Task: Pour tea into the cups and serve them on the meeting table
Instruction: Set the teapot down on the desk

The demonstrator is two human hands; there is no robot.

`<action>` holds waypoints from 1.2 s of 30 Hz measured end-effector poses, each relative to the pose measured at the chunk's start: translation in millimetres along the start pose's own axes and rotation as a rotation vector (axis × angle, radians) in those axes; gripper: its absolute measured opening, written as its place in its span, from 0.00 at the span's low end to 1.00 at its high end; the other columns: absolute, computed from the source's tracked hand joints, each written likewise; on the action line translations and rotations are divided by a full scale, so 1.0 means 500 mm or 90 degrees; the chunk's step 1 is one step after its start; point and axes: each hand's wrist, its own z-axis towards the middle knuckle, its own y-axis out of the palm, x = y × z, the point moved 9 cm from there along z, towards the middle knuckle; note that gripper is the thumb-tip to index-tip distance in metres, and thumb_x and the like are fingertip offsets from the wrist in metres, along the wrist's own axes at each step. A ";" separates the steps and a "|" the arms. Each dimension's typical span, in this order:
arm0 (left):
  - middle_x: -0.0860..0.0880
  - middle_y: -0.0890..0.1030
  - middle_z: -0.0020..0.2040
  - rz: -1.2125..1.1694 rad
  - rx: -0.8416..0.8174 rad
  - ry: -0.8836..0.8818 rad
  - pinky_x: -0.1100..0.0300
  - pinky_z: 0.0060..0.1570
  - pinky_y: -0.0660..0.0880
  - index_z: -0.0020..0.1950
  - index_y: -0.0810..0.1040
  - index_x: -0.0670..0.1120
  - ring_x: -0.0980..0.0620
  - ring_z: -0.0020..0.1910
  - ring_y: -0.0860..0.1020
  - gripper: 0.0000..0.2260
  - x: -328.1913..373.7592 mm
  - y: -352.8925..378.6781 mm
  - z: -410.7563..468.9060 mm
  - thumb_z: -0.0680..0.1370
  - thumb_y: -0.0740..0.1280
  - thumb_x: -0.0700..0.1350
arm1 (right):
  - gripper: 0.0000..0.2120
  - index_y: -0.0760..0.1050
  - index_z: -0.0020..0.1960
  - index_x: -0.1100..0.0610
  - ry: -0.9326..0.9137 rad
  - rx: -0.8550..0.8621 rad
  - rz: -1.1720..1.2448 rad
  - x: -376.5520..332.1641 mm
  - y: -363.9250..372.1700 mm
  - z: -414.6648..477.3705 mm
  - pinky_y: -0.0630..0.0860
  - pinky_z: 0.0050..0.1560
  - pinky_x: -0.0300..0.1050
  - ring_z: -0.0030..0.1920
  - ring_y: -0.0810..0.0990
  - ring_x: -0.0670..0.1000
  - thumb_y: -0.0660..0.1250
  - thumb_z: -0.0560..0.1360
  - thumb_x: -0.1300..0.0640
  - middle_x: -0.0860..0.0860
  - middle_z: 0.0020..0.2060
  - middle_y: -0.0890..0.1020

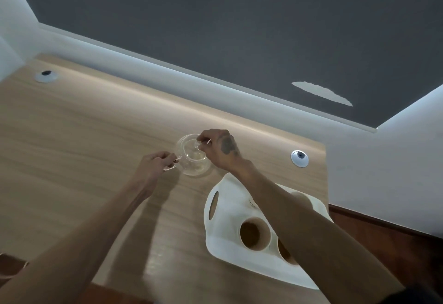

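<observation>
Pale wood table (72,148) runs below a lit white ledge and a dark grey wall panel (239,28). A grommet (46,76) sits in it at the far left and a second grommet (299,158) near the right edge. Out in front of us a clear glass teapot (193,160) stands upright on the wood, just beyond the tray's far corner. Our left hand (155,162) has its fingers curled round the pot's handle. Our right hand (219,148) reaches over the top, fingertips pinched together on the lid (197,144), though blur keeps us from seeing whether the lid is seated. We cannot tell how much is in the pot. To our right a white tray (223,243) with a slot grip lies on the table, holding the cups. One cup (254,233) is filled with dark tea. A second cup (286,252) just beside it is half covered by our right forearm. A third cup (300,198) at the tray's far side is mostly hidden behind the same arm.
</observation>
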 end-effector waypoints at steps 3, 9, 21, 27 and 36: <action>0.49 0.82 0.36 -0.006 -0.008 -0.007 0.57 0.51 0.72 0.41 0.82 0.40 0.51 0.39 0.77 0.07 -0.010 -0.002 0.009 0.78 0.70 0.39 | 0.08 0.83 0.52 0.55 -0.009 0.002 -0.009 -0.001 0.007 0.002 0.76 0.53 0.43 0.51 0.81 0.51 0.69 0.73 0.59 0.50 0.49 0.85; 0.49 0.82 0.36 0.000 -0.020 -0.025 0.50 0.59 0.74 0.43 0.83 0.39 0.52 0.39 0.77 0.06 -0.026 -0.011 0.027 0.78 0.70 0.40 | 0.08 0.83 0.51 0.55 0.002 -0.006 -0.019 0.004 0.027 0.008 0.75 0.52 0.42 0.51 0.81 0.51 0.69 0.74 0.58 0.49 0.50 0.85; 0.44 0.85 0.39 0.061 0.003 -0.026 0.46 0.61 0.75 0.40 0.86 0.41 0.48 0.44 0.81 0.07 -0.034 -0.053 0.049 0.74 0.74 0.43 | 0.07 0.82 0.51 0.55 0.030 0.034 -0.010 -0.016 0.058 0.010 0.75 0.53 0.43 0.53 0.81 0.53 0.69 0.75 0.57 0.50 0.51 0.85; 0.50 0.82 0.34 0.138 0.073 0.025 0.64 0.37 0.75 0.39 0.84 0.43 0.52 0.36 0.77 0.04 -0.004 -0.063 0.044 0.73 0.76 0.40 | 0.10 0.82 0.56 0.55 0.043 0.002 -0.012 -0.016 0.055 0.010 0.77 0.57 0.47 0.56 0.81 0.54 0.69 0.76 0.56 0.52 0.55 0.84; 0.47 0.83 0.41 0.414 0.248 0.316 0.55 0.48 0.76 0.48 0.84 0.44 0.48 0.41 0.81 0.07 0.159 -0.026 -0.050 0.74 0.71 0.46 | 0.23 0.74 0.70 0.54 0.046 -0.044 -0.038 -0.014 -0.021 -0.015 0.71 0.66 0.45 0.62 0.77 0.51 0.70 0.76 0.53 0.50 0.57 0.82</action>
